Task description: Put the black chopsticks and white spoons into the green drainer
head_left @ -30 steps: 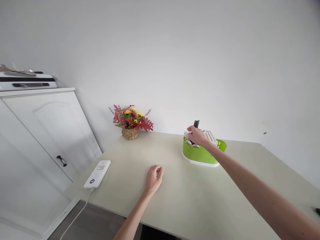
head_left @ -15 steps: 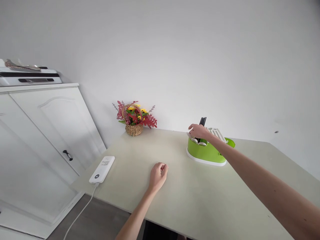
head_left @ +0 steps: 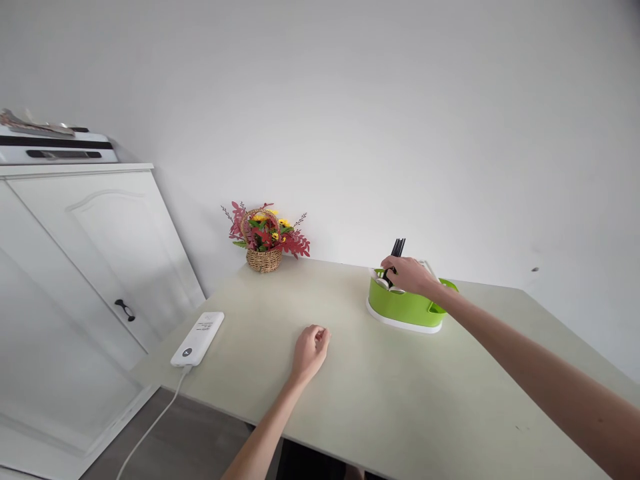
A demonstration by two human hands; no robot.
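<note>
My right hand [head_left: 406, 273] reaches over a green utensil holder [head_left: 400, 305] with a white base. Its fingers are closed around a bunch of black chopsticks [head_left: 399, 247] that stand up out of the holder. White rounded spoon-like pieces [head_left: 383, 283] sit at the holder's front rim, just below the fingers. White slatted parts at the holder's back are mostly hidden by the hand. My left hand [head_left: 311, 347] rests on the table [head_left: 350, 393], its fingers curled in a loose fist with nothing visible in them.
A wicker basket [head_left: 264, 260] of artificial flowers stands against the wall. On the table's left lies a white power bank [head_left: 199, 339] with a white cable [head_left: 155, 420] hanging over the edge. A white cabinet [head_left: 105, 267] stands at the left, with a white case [head_left: 65, 148] on top.
My right hand has shifted from over the holder's left end onto the chopsticks, its fingers closing around them. My left hand stays curled on the table. The view has shifted slightly.
</note>
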